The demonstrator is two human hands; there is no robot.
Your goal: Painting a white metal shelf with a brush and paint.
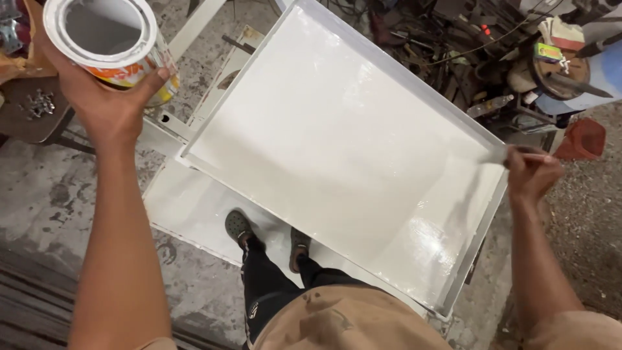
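The floor is rough grey concrete [45, 194], stained and spotted with pale splashes. At the far right it turns to darker, gritty ground [586, 214]. Along the top right lies a heap of dark metal scrap and tools [453, 39] with tangled wires. At the left edge a brown stool seat [35, 110] holds small metal bits. Soft, even light falls over everything.

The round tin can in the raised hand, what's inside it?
The round tin can in the left hand shows whitish-grey coated inner walls; its bottom and any liquid level cannot be made out.
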